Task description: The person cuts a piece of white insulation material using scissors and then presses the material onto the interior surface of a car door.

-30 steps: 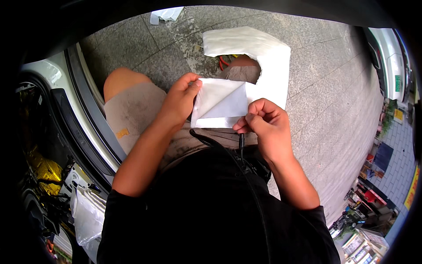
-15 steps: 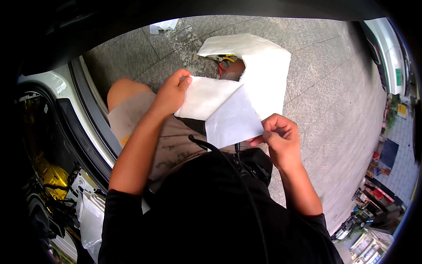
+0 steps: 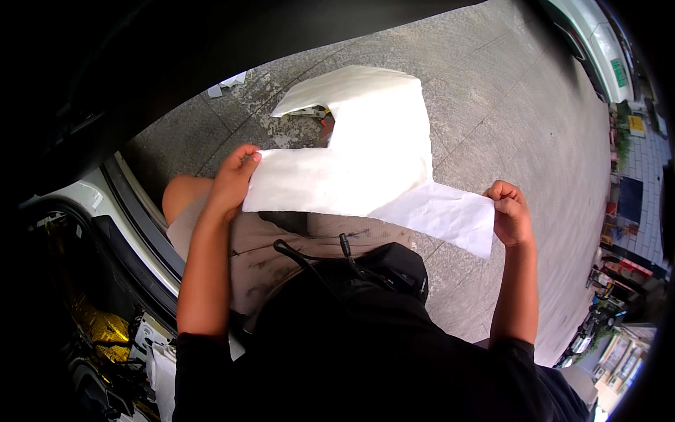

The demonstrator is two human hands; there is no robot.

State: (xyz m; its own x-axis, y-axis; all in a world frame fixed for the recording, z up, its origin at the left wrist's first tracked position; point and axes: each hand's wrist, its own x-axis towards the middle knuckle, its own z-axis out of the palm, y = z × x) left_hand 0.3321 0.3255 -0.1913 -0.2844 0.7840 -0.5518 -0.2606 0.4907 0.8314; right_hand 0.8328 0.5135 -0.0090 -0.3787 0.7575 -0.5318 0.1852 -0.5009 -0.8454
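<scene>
My left hand (image 3: 228, 179) grips the left end of a large, cream-white cut sheet (image 3: 373, 133), which has a notch in its left side and lies over my lap and out beyond it. Attached along a diagonal edge is a thin white backing sheet (image 3: 450, 214); its far right end is pinched in the fingers of my right hand (image 3: 512, 214). A yellow-handled tool (image 3: 321, 111) shows in small part through the notch, mostly hidden by the sheet. Below are my brown shorts and a black cable (image 3: 295, 257).
An open white car body (image 3: 137, 235) with gold foil material (image 3: 105, 327) and white wrapping (image 3: 162, 380) is close on my left. A white scrap (image 3: 228, 83) lies on the paved ground (image 3: 506, 119). Another white car (image 3: 590, 39) stands at the upper right, with assorted objects along the right side.
My right hand has drawn the backing sheet out to the right, widening the peeled part. My left hand still holds the other end. The cream sheet is stretched flatter across my lap.
</scene>
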